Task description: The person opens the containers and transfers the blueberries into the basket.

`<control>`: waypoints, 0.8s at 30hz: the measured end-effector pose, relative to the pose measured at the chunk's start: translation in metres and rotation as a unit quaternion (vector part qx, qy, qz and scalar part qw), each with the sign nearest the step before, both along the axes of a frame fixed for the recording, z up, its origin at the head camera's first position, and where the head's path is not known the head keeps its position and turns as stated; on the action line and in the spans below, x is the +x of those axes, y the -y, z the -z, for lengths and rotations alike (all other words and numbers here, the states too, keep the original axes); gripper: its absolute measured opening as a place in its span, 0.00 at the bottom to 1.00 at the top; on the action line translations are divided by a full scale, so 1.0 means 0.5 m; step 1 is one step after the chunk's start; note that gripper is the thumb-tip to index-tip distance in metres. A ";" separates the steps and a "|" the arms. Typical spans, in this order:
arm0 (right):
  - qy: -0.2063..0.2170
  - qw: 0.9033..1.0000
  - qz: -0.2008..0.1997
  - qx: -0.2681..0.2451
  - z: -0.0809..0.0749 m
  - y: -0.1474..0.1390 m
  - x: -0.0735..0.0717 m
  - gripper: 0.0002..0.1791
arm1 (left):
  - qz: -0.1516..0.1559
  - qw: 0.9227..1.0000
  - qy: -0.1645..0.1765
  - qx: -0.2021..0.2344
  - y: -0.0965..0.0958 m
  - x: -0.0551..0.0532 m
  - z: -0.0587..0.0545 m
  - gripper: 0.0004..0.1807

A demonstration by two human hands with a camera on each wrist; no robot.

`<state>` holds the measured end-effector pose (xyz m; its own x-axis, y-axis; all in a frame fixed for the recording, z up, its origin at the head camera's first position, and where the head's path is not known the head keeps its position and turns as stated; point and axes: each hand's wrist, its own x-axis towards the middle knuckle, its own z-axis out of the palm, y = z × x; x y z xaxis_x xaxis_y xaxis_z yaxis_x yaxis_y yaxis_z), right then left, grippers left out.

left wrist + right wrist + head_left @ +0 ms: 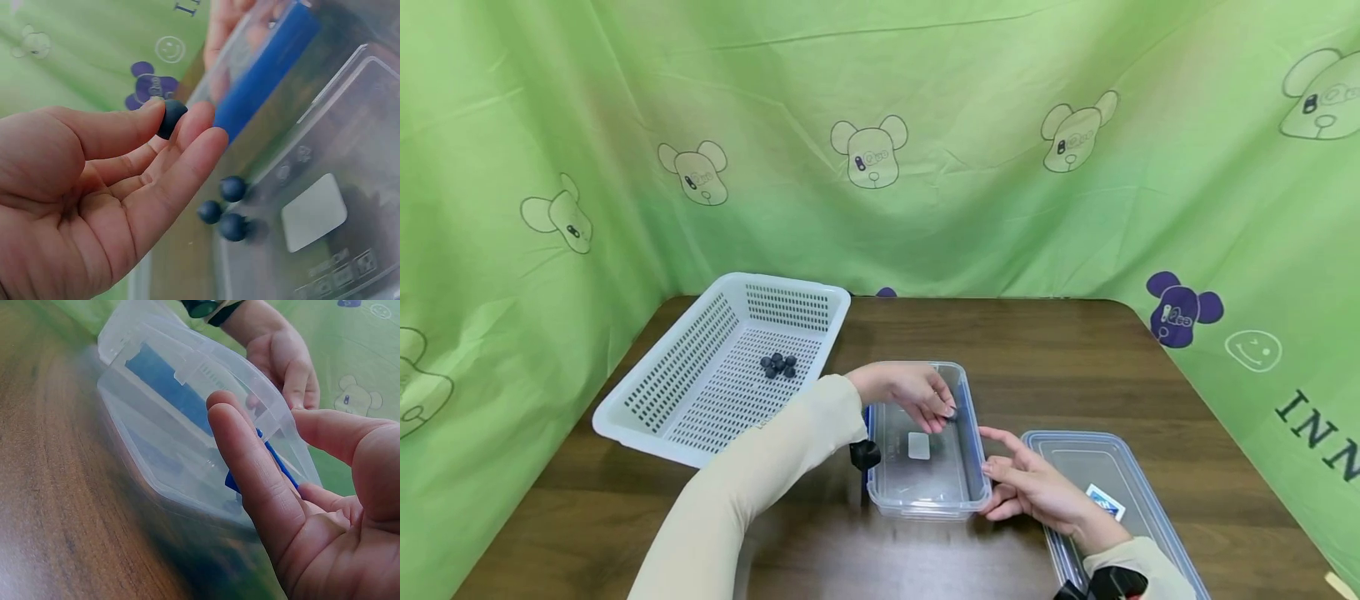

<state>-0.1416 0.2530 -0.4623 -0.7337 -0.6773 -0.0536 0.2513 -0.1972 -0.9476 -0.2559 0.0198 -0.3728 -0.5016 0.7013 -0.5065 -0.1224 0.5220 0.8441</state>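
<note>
My left hand (917, 393) is over the far part of a clear plastic food container (895, 479) with blue side clips. Between thumb and fingertips it pinches a blueberry (172, 119), dark and round. Three more blueberries (233, 226) lie in the container in the left wrist view; in the head view the left hand hides them. Against the container's right side rests my right hand (1033, 487), its fingers fairly straight and touching the rim and outer wall. The right wrist view shows this hand (337, 500) beside the clear wall.
To the left stands a white slotted basket (662, 367) with several blueberries (778, 365) on its floor. A clear lid (1075, 454) with a blue edge lies at the right, partly under the right forearm. Green printed cloth (970, 225) hangs behind the brown wooden table (1045, 358).
</note>
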 end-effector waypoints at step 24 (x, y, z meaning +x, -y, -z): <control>-0.001 1.000 0.002 -0.005 0.003 -0.001 0.001 0.26 | -0.193 0.974 -0.040 0.108 0.258 -0.092 -0.065 0.14</control>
